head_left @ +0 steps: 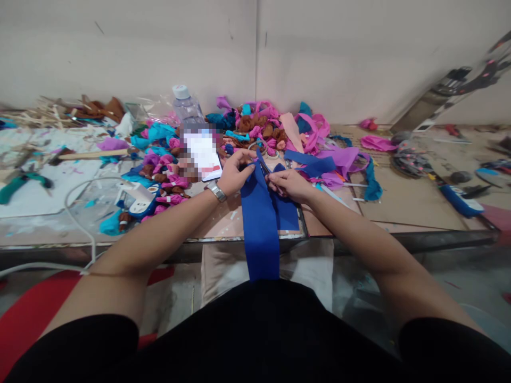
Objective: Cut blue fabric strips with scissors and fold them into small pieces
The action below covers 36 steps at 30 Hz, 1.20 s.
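A long blue strip of crepe-like material [260, 223] hangs over the front edge of the table toward my lap. My left hand [236, 173] pinches the upper end of this strip between thumb and fingers. Closed around a pair of scissors [263, 167], my right hand [289, 183] is at the strip's upper right edge. The fingers hide most of the scissors, and only slim dark blades show against the blue. More blue material [287, 213] lies under my right hand, and another blue piece [313, 162] is just beyond it.
A phone [203, 151] lies left of my hands. Behind are a clear bottle [187, 109] and a heap of pink, brown and teal bundles [255, 125]. A hammer [96, 154], pliers [26, 183] and a white cable [80, 181] are at left. A metal arm [431, 98] leans at right.
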Motion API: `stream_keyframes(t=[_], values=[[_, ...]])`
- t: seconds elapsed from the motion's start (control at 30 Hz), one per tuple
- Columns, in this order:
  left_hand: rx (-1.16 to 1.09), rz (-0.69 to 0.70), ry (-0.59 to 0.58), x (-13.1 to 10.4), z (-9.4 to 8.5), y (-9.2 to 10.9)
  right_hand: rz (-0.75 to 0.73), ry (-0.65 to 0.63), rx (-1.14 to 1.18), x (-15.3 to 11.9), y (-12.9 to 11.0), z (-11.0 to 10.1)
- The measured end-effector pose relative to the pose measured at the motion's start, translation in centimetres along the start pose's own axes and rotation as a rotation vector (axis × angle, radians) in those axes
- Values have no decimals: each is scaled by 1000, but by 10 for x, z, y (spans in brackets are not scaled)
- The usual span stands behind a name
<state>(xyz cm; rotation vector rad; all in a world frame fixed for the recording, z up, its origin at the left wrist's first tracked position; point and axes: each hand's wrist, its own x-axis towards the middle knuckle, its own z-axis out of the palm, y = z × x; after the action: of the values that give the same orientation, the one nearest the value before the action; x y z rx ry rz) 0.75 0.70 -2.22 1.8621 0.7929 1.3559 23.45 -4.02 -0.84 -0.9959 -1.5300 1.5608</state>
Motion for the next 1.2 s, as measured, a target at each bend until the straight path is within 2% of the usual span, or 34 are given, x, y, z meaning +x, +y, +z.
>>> stream_keyframes(t=[0.23, 0.5, 0.9, 1.2], values=[[32, -6, -7, 0, -1, 1, 7, -2, 16, 2, 2, 0], [40, 18, -16, -1, 0, 1, -39, -45, -125, -4, -4, 0], [-1, 6, -18, -1, 0, -2, -24, -6, -3, 2, 4, -3], [-10, 3, 6, -1, 1, 2, -5, -32, 46, 0, -2, 0]])
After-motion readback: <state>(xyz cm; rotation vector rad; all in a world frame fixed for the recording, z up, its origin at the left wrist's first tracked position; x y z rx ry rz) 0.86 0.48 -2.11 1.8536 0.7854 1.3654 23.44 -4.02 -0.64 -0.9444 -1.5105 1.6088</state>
